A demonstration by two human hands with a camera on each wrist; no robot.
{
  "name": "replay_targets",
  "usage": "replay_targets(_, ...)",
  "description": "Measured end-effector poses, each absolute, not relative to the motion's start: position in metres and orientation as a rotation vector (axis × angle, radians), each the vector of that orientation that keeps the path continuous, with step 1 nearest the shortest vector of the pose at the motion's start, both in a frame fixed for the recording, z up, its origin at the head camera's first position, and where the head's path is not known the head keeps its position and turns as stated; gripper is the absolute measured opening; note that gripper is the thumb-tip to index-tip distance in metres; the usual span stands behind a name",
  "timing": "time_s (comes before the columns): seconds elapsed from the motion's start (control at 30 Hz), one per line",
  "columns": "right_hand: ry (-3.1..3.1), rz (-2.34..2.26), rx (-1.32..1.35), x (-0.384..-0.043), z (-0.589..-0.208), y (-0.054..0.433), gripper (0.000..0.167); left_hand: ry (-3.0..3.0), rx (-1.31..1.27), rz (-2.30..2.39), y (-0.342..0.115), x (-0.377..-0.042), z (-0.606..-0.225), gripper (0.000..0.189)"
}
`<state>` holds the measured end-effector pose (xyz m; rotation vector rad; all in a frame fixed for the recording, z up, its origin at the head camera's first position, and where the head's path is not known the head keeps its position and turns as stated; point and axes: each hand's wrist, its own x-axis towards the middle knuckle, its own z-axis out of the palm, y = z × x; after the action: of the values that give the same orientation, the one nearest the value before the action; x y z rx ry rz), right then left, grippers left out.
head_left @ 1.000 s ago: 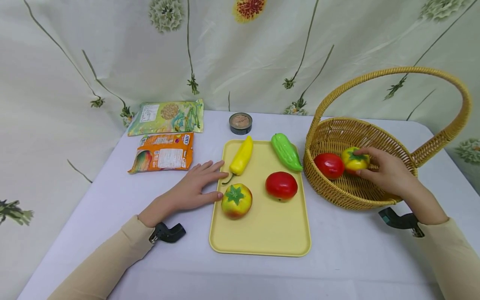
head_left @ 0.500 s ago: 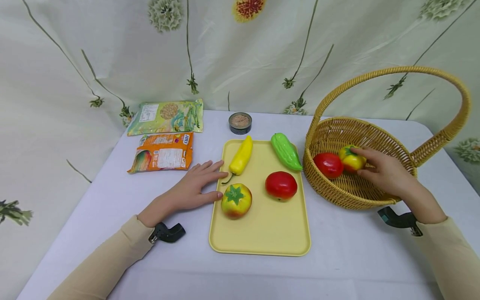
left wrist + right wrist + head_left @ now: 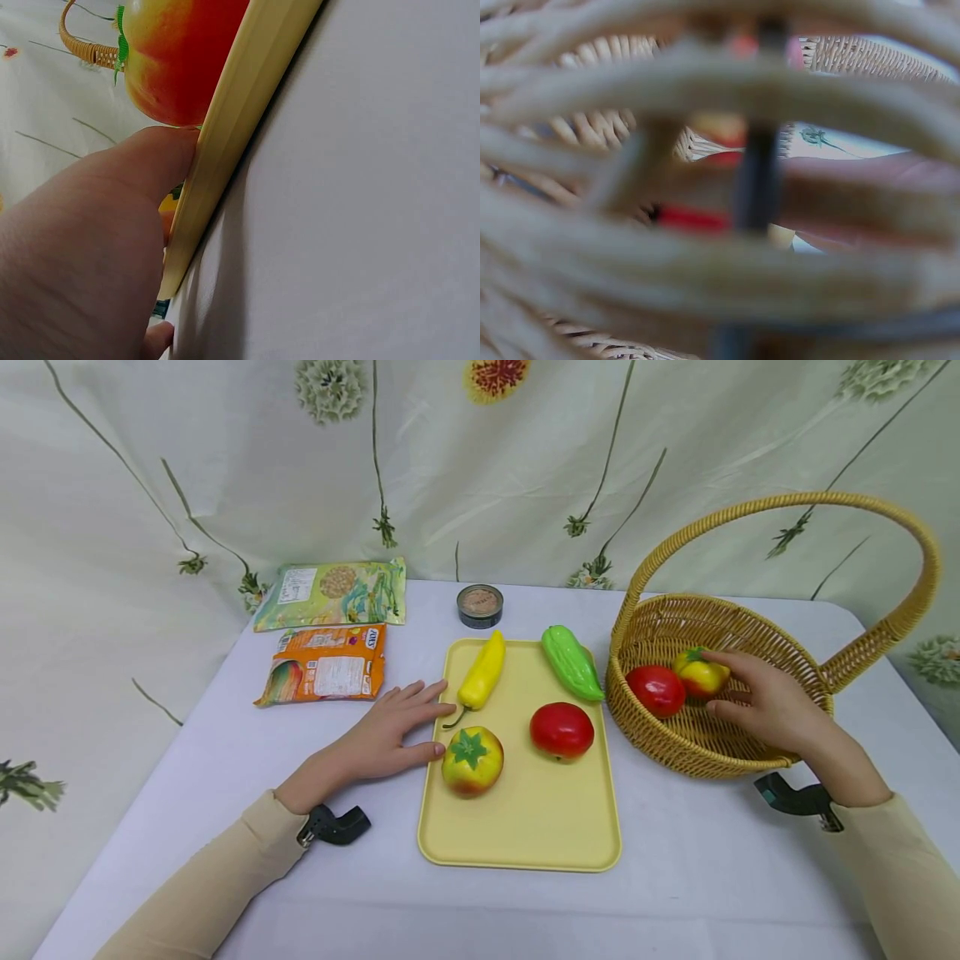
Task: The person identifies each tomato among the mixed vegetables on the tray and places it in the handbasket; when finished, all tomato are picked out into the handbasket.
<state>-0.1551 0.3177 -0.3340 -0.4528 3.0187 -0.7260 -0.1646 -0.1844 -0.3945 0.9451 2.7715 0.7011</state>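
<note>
In the head view my left hand (image 3: 393, 735) lies with spread fingers at the left rim of the yellow tray (image 3: 525, 827). Its thumb tip touches that rim beside a yellow-red fruit with a green leafy cap (image 3: 472, 762). A yellow pepper (image 3: 482, 675), a green pepper (image 3: 572, 662) and a red oval fruit (image 3: 562, 731) are also on the tray. My right hand (image 3: 772, 706) reaches into the wicker basket (image 3: 697, 760). Its index fingertip is at the top of a second yellow-red fruit (image 3: 701, 678), and the thumb stands apart from it. Another red fruit (image 3: 656, 691) sits alongside.
Behind my left hand lie an orange snack bag (image 3: 330, 664) and a green bag (image 3: 337, 596). A small round can (image 3: 480, 606) stands behind the tray. The tall basket handle (image 3: 787, 502) arches above my right hand. Blurred wicker strands (image 3: 705, 90) fill the right wrist view.
In the basket the yellow-red fruit has tilted and shifted slightly left against the red one. My right thumb has come away from it. The left hand has stayed put.
</note>
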Motion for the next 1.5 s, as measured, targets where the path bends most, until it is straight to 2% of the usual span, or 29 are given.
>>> replay_targets(1.5, 3.058, -0.737, -0.407, -0.1537, -0.3327, 0.3161, 0.068, 2.755, 0.922, 0.700, -0.1840, -0.1644, -0.3925, 0.060)
